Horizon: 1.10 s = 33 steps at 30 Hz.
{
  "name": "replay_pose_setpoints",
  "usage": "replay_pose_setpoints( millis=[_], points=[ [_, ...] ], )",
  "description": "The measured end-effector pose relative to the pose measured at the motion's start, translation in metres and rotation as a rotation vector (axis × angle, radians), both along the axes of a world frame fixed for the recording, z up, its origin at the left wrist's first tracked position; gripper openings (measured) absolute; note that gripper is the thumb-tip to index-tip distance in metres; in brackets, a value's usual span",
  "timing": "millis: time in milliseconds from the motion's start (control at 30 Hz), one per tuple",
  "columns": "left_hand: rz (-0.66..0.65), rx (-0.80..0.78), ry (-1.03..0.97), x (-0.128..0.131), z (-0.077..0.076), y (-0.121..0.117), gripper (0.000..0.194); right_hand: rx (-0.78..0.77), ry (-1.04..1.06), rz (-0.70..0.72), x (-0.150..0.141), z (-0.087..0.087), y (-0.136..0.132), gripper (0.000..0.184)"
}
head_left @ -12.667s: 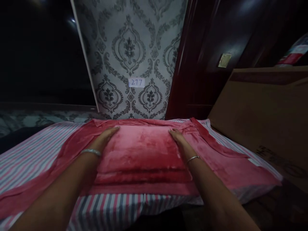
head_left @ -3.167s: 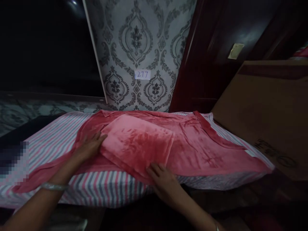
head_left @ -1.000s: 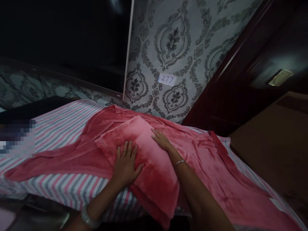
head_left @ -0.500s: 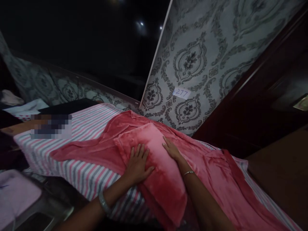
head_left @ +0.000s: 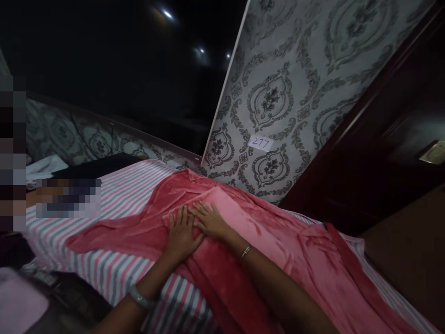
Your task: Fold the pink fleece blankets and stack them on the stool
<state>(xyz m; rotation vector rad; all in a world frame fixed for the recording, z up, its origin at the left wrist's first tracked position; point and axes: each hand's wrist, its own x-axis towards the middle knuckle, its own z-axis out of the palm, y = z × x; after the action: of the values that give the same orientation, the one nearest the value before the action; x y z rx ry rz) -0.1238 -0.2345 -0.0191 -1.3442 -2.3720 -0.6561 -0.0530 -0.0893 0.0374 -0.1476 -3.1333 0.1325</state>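
A pinkish-red plush garment or blanket (head_left: 306,269) is spread over a striped cloth (head_left: 118,273). Part of it is folded over near the middle, and both of my hands rest on that folded part. My left hand (head_left: 182,236) lies flat with its fingers spread, close to the fold's left edge. Right beside it, my right hand (head_left: 210,220) is pressed flat too, fingers stretched out toward the left. Neither hand grips the fabric. A long narrow piece of the same plush, perhaps a sleeve, stretches left over the stripes.
Behind the surface hangs a large dark screen (head_left: 118,79). A paper marked 277 (head_left: 260,143) is on the patterned wall (head_left: 271,97). At the right stands a dark red door (head_left: 382,116) with a metal plate. A pale pink seat (head_left: 21,297) is at lower left.
My right hand has slid left across the fold and now lies beside my left hand. My left hand has moved slightly left. The folded part looks flatter and smoother.
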Motion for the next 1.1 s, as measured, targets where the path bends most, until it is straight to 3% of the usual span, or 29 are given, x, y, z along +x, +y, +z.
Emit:
replay_pose_setpoints(
  millis=[133,267,433,567,733,967,1100],
  points=[
    [-0.019,0.012,0.024,-0.003,-0.008,0.001,0.082,-0.003,-0.036,-0.153,-0.003,0.004,0.049,0.058],
    [-0.022,0.020,0.035,-0.006,-0.011,0.002,0.083,-0.107,-0.052,-0.342,0.002,0.004,0.099,0.059],
    [-0.030,0.020,0.053,-0.008,-0.015,0.002,0.084,-0.282,0.070,-0.344,0.004,-0.018,0.128,0.062],
    [-0.030,0.007,0.063,-0.009,-0.017,0.002,0.085,-0.309,0.147,-0.344,0.002,-0.036,0.135,0.062],
    [-0.018,-0.009,0.059,-0.009,-0.016,0.003,0.084,-0.275,0.164,-0.371,0.001,-0.039,0.135,0.059],
    [-0.029,-0.025,0.026,-0.008,-0.007,0.001,0.082,-0.252,0.131,-0.449,0.006,-0.016,0.120,0.061],
    [-0.018,-0.014,0.024,-0.005,-0.002,0.001,0.079,-0.225,0.101,-0.520,0.025,0.001,0.099,0.063]
  ],
)
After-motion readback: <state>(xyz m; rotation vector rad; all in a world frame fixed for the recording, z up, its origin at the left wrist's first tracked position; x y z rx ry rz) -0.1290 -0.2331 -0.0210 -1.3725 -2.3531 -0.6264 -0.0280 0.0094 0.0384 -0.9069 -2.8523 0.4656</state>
